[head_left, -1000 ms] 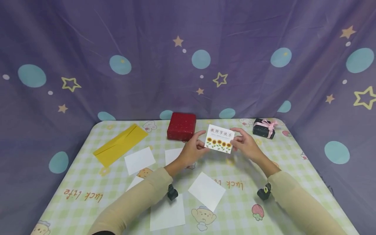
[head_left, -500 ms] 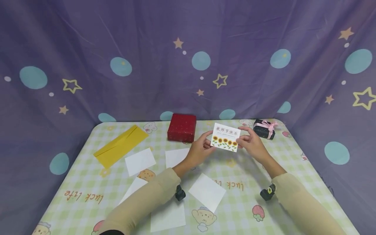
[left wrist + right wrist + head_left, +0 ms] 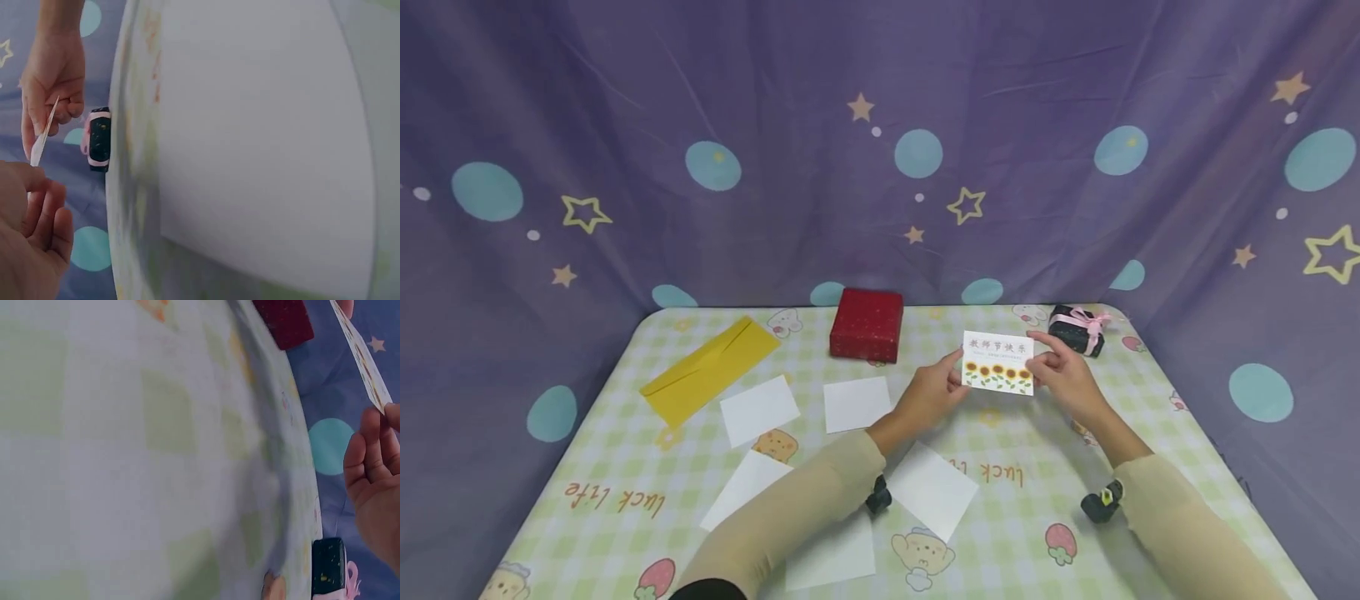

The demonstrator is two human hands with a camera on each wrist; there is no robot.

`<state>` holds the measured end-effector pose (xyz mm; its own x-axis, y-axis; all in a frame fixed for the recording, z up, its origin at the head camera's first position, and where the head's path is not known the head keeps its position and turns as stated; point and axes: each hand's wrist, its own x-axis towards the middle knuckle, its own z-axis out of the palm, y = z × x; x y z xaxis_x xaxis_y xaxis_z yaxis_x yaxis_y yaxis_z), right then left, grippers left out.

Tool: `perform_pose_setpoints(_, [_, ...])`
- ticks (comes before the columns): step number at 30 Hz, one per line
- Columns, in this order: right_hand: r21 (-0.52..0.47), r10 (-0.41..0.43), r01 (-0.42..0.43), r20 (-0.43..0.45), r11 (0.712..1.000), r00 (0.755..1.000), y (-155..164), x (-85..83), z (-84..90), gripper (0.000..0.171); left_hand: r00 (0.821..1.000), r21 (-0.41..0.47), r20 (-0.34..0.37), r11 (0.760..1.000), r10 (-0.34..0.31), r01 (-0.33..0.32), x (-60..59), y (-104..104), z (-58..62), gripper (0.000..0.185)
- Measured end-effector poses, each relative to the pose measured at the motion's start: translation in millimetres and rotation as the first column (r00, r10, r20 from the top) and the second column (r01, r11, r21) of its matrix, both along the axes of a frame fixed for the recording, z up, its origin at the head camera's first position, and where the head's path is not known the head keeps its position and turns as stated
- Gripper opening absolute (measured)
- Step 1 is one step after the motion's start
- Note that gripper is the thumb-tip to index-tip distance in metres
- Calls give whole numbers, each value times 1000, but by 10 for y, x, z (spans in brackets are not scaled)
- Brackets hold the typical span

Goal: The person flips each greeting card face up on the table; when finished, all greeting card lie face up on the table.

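Observation:
A white greeting card (image 3: 997,363) with a row of sunflowers and Chinese writing is held up above the table, its printed face toward the head camera. My left hand (image 3: 928,394) pinches its left edge between thumb and fingers. On the opposite edge, my right hand (image 3: 1067,377) grips the card with thumb and forefinger. Both wrist views show the card edge-on and clear of the tablecloth; in the right wrist view the other fingers of the right hand (image 3: 378,487) curl loosely below the card (image 3: 362,359).
A red box (image 3: 866,325) sits at the back, and a black gift box (image 3: 1075,329) with a pink ribbon at the back right. A yellow envelope (image 3: 710,371) lies at the left. Several blank white cards, one of them (image 3: 857,405) near the left forearm, lie on the checked tablecloth (image 3: 602,450).
Both hands have moved right with the card, which is now more level and lower than half a second ago. The boxes, envelope and white cards stay in place.

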<state>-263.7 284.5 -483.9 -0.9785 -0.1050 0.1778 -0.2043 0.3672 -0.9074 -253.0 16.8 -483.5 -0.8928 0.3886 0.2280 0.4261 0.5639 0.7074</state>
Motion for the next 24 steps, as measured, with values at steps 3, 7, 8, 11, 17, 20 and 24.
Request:
perform_pose_setpoints(3, [58,-21,21,15,998,1000,86,10,-49,52,999,-95,-14,995,-29,28,17,69,-50,62])
perform_pose_setpoints(7, [164,-43,32,69,986,997,174,21,-124,54,997,-187,6,980,-71,70,50,140,-101,61])
perform_pose_setpoints(8, [202,-45,28,79,979,996,192,23,-140,54,997,-206,19,975,-78,80,58,156,-107,61])
perform_pose_setpoints(11, [285,-52,20,103,958,993,227,8,-188,55,994,-264,72,959,-87,103,71,205,-106,59])
perform_pose_setpoints(17, [400,-87,43,92,915,992,262,-50,-246,52,980,-437,195,891,-41,124,71,330,-96,63])
perform_pose_setpoints(20, [443,-93,50,78,895,993,267,-69,-259,49,976,-476,216,873,-4,109,64,378,-103,60])
perform_pose_setpoints(24, [469,-76,36,67,882,995,277,-94,-276,48,980,-507,196,858,17,86,46,397,-131,47])
